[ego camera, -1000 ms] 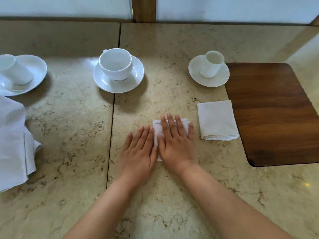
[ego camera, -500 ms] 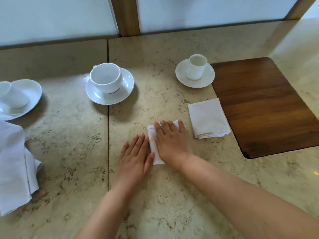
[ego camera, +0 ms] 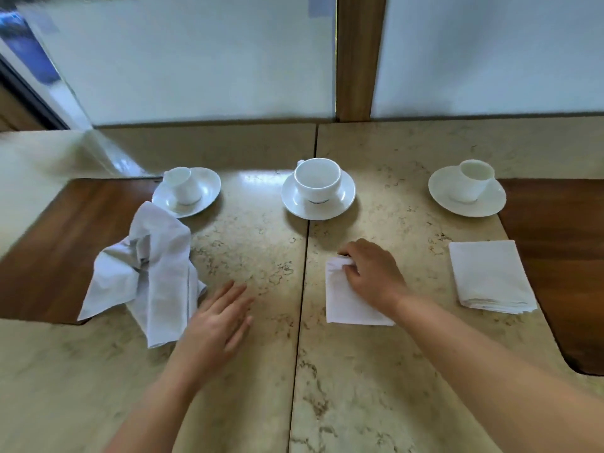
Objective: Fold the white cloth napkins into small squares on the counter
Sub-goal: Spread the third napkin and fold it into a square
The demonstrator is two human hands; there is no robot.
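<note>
A small folded white napkin [ego camera: 348,300] lies on the marble counter [ego camera: 359,371] just right of the seam. My right hand [ego camera: 372,273] pinches its far left corner with curled fingers. My left hand [ego camera: 217,325] hovers flat with straight fingers over the counter, next to a pile of crumpled unfolded white napkins [ego camera: 147,273] at the left. A stack of folded napkins [ego camera: 490,276] sits to the right, beside a wooden inlay.
Three white cups on saucers stand in a row at the back: left [ego camera: 186,191], middle [ego camera: 317,191], right [ego camera: 467,189]. Dark wooden inlays lie at the left [ego camera: 42,250] and right [ego camera: 562,256]. A glass partition with a wooden post rises behind.
My left hand left the folded napkin and moved left toward the crumpled pile. My right hand went from pressing flat to pinching the napkin's corner. The view swung left and up.
</note>
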